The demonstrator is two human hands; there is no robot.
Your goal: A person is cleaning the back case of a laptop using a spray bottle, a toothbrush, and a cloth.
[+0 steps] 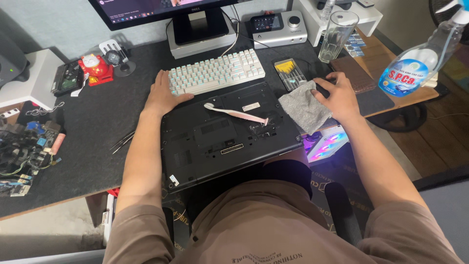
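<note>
On the dark desk mat (97, 127), a black laptop (229, 137) lies upside down between the person's two arms, its flat plastic underside facing up. The left hand (163, 95) rests flat and open at the laptop's far left corner, touching the edge of a white keyboard (217, 72); it holds nothing. The right hand (339, 95) lies palm down over a dark mouse (322, 89), fingers loosely curved, beside a soft grey cloth (305, 110) that overlaps the laptop's right corner. A white toothbrush (234, 113) lies across the laptop's underside. Behind the cloth, a small open case (289, 73) holds a row of thin screwdriver bits. Farther back stands a clear drinking glass (337, 36); whether anything is in it, I cannot tell.
</note>
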